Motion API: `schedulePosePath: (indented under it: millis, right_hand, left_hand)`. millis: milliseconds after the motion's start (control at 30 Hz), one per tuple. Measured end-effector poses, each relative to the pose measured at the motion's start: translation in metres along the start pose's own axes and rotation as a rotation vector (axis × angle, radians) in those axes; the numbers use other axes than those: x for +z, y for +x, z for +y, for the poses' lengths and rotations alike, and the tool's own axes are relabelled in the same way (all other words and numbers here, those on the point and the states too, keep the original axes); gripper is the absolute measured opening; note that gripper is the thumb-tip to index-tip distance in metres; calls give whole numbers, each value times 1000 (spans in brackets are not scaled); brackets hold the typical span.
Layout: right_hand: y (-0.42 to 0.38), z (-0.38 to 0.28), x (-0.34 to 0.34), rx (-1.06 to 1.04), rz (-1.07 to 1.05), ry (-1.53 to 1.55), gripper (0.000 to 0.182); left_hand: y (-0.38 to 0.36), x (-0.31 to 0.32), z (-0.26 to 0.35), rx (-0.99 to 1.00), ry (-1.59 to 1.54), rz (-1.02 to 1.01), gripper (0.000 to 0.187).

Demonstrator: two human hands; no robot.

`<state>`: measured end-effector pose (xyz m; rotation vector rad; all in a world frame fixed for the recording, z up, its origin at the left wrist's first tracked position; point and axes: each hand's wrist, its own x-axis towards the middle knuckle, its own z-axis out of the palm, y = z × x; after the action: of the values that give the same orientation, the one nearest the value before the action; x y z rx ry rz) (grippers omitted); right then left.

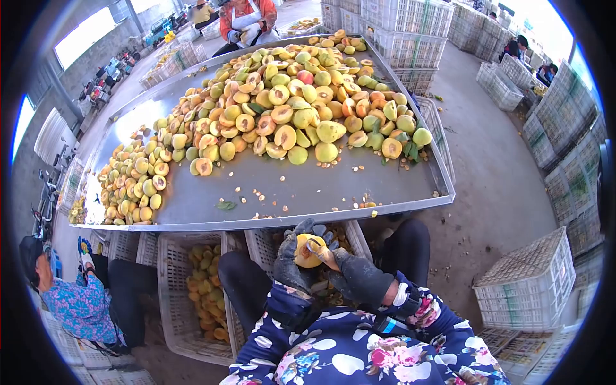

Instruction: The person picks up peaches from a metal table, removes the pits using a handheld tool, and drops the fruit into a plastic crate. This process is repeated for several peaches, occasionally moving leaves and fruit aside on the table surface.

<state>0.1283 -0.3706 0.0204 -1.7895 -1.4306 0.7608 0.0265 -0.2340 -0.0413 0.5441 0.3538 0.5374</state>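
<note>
In the lap space below the metal table's near edge (256, 225), two dark-gloved hands meet over one yellow fruit (308, 253). Taking that fruit as the clock's centre, the left hand (289, 260) sits at 8 o'clock, nearest it, fingers wrapped around its side. The right hand (362, 277) sits at 4 o'clock, closed on one slim tool (329, 258) that slants from 4 towards 10, its tip at the fruit. The fruit looks roundish, with no clear long axis; whether the tip is inside it, I cannot tell. One open crate (258, 249) stands beneath the hands, between the knees; a second crate (166, 301), part filled with fruit, stands at 8 o'clock. At 12 o'clock, on the table, spreads one large heap of fruit (282, 102), halves among them, too many to count. Two other people are near the table: one person in orange sleeves (250, 22) between 11 and 12, one in a blue patterned top (80, 308) between 8 and 9.
</note>
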Motion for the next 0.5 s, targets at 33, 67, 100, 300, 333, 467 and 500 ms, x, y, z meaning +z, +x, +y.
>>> schedulePosePath:
  millis: [33,67,100,300,333,467,500]
  right_hand:
    - [0,0,2,0,2,-31,29]
    - [1,1,3,-1,-3,-59,29]
    - [2,2,5,-3,-6,-87,30]
    - [7,9,19,-61,-52,-285,31]
    - [7,14,23,-89,-48,-317,32]
    - [8,17,26,-23,-58,-161,29]
    - [9,19,27,-3,-96,-137,28]
  left_hand:
    - [-1,4,1,4,3,10,39]
    - [-4,9,2,8,6,20,39]
    - [-6,15,5,12,10,29,39]
    - [-3,0,-8,-58,-304,73,39]
    - [-3,-1,-11,-10,-204,81,39]
    - [1,-16,-22,98,99,96,39]
    - [1,-16,-20,104,150,96,39]
